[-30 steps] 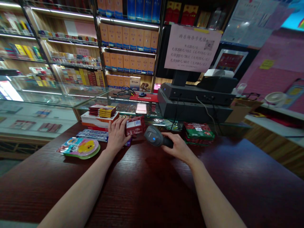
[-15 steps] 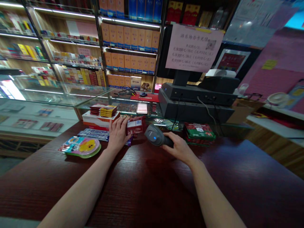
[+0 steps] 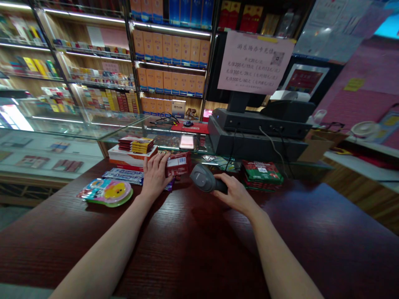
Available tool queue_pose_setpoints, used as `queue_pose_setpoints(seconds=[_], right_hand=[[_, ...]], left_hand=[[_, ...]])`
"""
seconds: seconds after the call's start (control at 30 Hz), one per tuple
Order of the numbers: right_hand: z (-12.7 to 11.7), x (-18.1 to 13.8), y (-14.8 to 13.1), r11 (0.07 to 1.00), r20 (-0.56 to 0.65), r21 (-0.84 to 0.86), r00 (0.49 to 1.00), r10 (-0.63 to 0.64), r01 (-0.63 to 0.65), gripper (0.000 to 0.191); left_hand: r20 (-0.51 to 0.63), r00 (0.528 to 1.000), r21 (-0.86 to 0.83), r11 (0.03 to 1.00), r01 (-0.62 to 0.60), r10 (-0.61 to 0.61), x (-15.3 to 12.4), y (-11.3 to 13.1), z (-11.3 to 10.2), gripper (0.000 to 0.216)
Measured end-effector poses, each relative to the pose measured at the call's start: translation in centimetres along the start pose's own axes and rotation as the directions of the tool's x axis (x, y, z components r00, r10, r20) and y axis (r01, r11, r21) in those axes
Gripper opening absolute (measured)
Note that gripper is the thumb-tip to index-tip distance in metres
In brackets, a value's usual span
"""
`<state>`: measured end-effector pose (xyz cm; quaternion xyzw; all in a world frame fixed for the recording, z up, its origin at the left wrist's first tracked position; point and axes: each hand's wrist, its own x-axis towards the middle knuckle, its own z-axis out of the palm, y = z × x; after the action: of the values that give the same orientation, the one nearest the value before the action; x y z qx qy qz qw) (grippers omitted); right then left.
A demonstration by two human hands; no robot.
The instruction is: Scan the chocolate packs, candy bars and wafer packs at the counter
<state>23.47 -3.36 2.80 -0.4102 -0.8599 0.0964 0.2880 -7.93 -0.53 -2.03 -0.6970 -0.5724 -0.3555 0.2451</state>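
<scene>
My left hand (image 3: 154,176) grips a small red packet (image 3: 177,164) with a white barcode label, held on edge on the dark wooden counter (image 3: 193,241). My right hand (image 3: 235,193) holds a grey handheld barcode scanner (image 3: 203,179), whose head points left at the packet from a few centimetres away. No light shows on the scanner's head.
Left of my hand lie a blue-white strip pack (image 3: 123,175) and a round pink-and-green toy pack (image 3: 106,192). Boxes with red and yellow packs (image 3: 132,150) stand behind. A stack of red-green packets (image 3: 262,172) lies right of the scanner. A black till (image 3: 255,133) sits on the glass case.
The blue light on the scanner's head, lit in both earlier frames, is now off. Hands, packet and scanner have hardly moved.
</scene>
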Motion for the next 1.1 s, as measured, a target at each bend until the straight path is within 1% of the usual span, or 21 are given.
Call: queue_pose_setpoints(seconds=[0.07,0.17,0.27,0.4,0.57,0.7,1.0,1.1], right_hand=[[0.0,0.0,0.0,1.000,0.003,0.020,1.000,0.006,-0.006,0.036],[0.1,0.0,0.1,0.997,0.038,0.072,0.999,0.029,-0.032,0.048],[0.3,0.0,0.2,0.993,0.130,0.090,0.990,0.060,-0.072,0.058],[1.0,-0.1,0.3,0.992,0.264,0.077,0.962,0.077,-0.100,0.064],[2.0,-0.1,0.6,0.992,0.359,0.064,0.930,0.078,-0.108,0.071],[2.3,-0.1,0.7,0.991,0.384,0.060,0.919,0.091,-0.123,0.074],[2.3,-0.1,0.5,0.989,0.387,0.058,0.916,0.101,-0.134,0.077],[2.2,-0.2,0.6,0.989,0.384,0.055,0.917,0.107,-0.139,0.081]], left_hand=[[0.002,1.000,-0.004,1.000,0.002,-0.002,0.0,0.0,-0.1,0.085],[0.007,1.000,-0.005,1.000,0.004,-0.004,0.0,0.1,-0.1,0.085],[0.009,1.000,0.004,1.000,0.002,-0.003,0.0,0.1,-0.1,0.085],[0.017,1.000,0.004,1.000,0.009,-0.009,0.0,0.1,-0.2,0.084],[0.021,1.000,-0.004,1.000,0.011,-0.010,0.0,0.2,-0.3,0.084],[0.019,1.000,-0.001,1.000,0.008,-0.008,0.1,0.3,-0.4,0.082],[0.021,1.000,-0.022,1.000,0.008,-0.008,0.1,0.5,-0.5,0.081],[0.018,1.000,-0.044,0.999,0.003,-0.002,0.1,0.5,-0.5,0.080]])
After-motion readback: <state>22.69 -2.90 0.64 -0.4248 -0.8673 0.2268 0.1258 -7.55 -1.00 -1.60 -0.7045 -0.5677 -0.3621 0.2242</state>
